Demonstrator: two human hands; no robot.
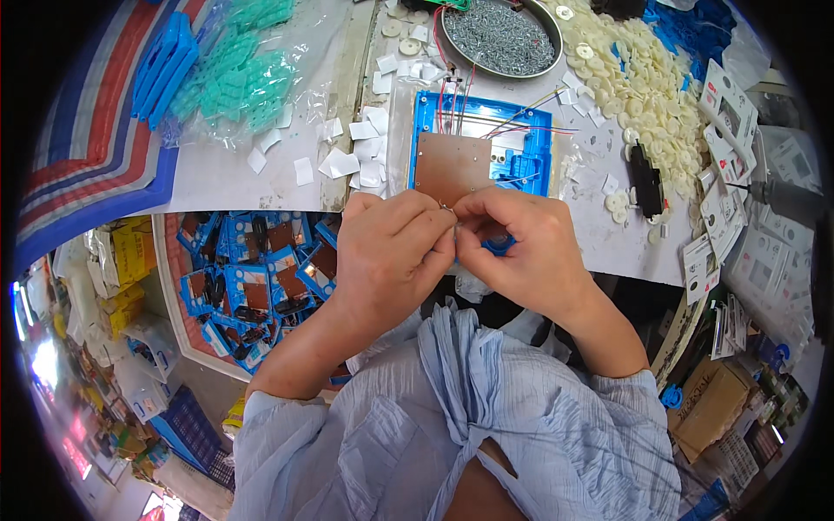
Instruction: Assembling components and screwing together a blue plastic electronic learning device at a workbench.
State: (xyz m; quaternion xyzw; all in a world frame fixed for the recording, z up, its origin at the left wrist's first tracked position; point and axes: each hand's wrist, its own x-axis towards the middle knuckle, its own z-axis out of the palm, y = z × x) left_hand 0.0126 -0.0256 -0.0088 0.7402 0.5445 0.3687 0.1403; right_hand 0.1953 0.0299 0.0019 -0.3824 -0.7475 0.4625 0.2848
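We have the brown board [452, 165] set over the open blue case [546, 152] on the table [608, 239]; wires [526, 111] loose, we'd judge partway done. Left hand [391, 239], right hand [521, 247]: fingertips pinched by the board; can't tell on what.

Printed characters on brown carton [714, 406] and yellow packaging [133, 252].

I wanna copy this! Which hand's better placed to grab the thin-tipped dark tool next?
Probably the right hand: it's nearer the dark tool, far over on the right. The left hand is farther away.
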